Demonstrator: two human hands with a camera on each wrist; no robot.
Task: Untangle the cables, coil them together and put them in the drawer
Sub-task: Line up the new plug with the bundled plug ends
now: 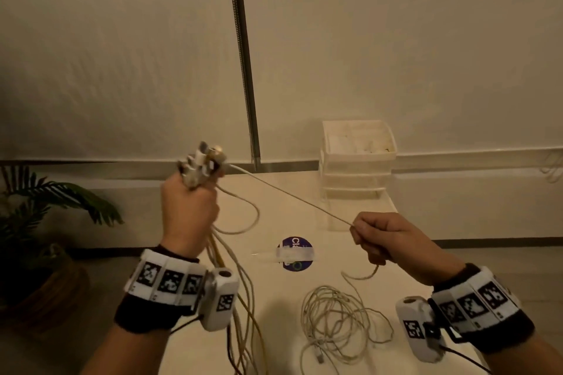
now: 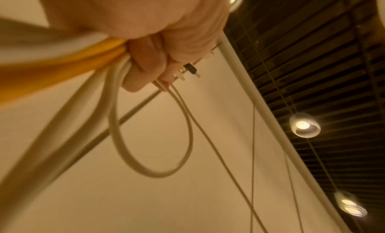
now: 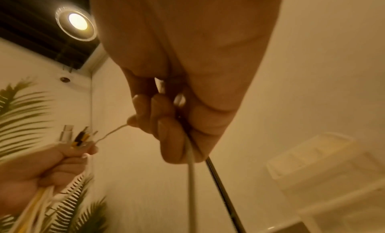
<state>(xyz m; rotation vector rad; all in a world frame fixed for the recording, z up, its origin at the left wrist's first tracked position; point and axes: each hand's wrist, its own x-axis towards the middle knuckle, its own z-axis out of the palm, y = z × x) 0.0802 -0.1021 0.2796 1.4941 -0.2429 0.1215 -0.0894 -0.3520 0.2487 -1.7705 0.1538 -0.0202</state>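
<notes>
My left hand (image 1: 189, 207) is raised over the table's left side and grips a bundle of white and yellow cables (image 1: 240, 292), their plugs (image 1: 202, 163) sticking up out of the fist. One white cable (image 1: 292, 196) runs taut from that fist to my right hand (image 1: 384, 237), which grips it; its tail (image 1: 362, 275) hangs below. In the left wrist view my left hand (image 2: 150, 58) clasps the yellow and white cables (image 2: 68, 62), one loop (image 2: 154, 137) hanging. In the right wrist view my right hand (image 3: 166, 129) is curled round the white cable (image 3: 190, 179).
A loose white cable pile (image 1: 341, 320) lies on the white table (image 1: 289, 219) near my right wrist. A white drawer unit (image 1: 356, 158) stands at the back right. A round blue sticker (image 1: 295, 254) marks the table's middle. A potted palm (image 1: 45, 222) stands left.
</notes>
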